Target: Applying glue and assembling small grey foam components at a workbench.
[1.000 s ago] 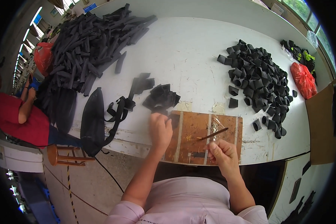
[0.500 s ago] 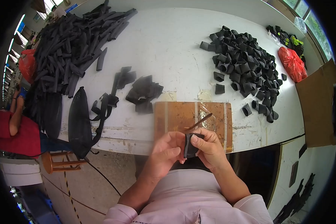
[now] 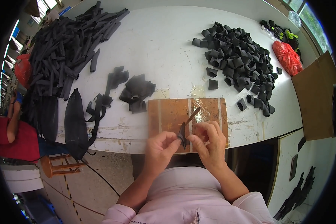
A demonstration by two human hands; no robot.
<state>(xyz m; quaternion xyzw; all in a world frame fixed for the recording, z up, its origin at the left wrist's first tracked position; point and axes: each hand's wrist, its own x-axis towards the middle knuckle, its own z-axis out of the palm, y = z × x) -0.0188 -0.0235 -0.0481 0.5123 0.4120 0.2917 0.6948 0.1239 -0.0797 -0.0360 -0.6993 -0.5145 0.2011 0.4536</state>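
My left hand [image 3: 161, 147] pinches a small black fabric piece [image 3: 182, 135] between thumb and fingertips. The piece is held almost edge-on, above the near part of a brown board [image 3: 171, 115]. My right hand [image 3: 211, 142] is just to the right of it, thumb and fingers apart and curved, with nothing visible between them. A thin dark brown stick [image 3: 192, 115] slants up to the right over the board, its lower end close to the fabric piece. I cannot tell whether the two touch.
Short black tube-like pieces [image 3: 242, 56] are heaped at the right, long black strips [image 3: 59, 56] at the far left. Flat black pieces [image 3: 137, 89] lie left of the board. A red plastic bag [image 3: 287, 58] and a cardboard box [image 3: 315, 95] stand at the right. A person in red [image 3: 18, 136] sits left.
My right hand has let go of the fabric piece and moved slightly right. The left hand now holds it alone, turned edge-on. The whole view has shifted a little.
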